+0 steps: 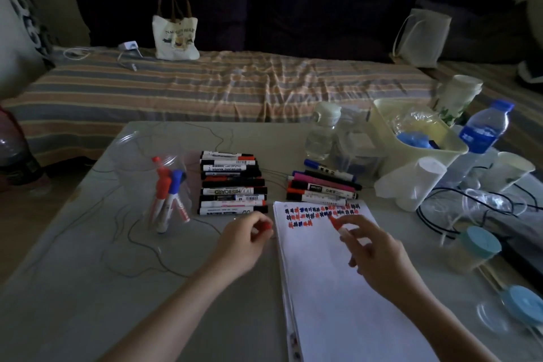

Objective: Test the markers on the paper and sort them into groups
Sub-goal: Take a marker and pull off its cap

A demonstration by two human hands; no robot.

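My right hand (379,256) holds an uncapped red marker (338,225) with its tip over the scribbled rows at the top of the white paper stack (346,303). My left hand (246,241) pinches the red cap (266,226) just left of the paper. A row of markers (233,184) lies stacked flat in the middle of the table. A second pile of markers (323,185) lies above the paper. A clear cup (164,185) at the left holds several red and blue markers upright.
A yellow bin (390,126), water bottles (484,129), paper cups (417,182), cables (470,203) and blue-lidded jars (476,247) crowd the table's right side. A striped sofa (205,88) with a tote bag (175,35) lies behind the table.
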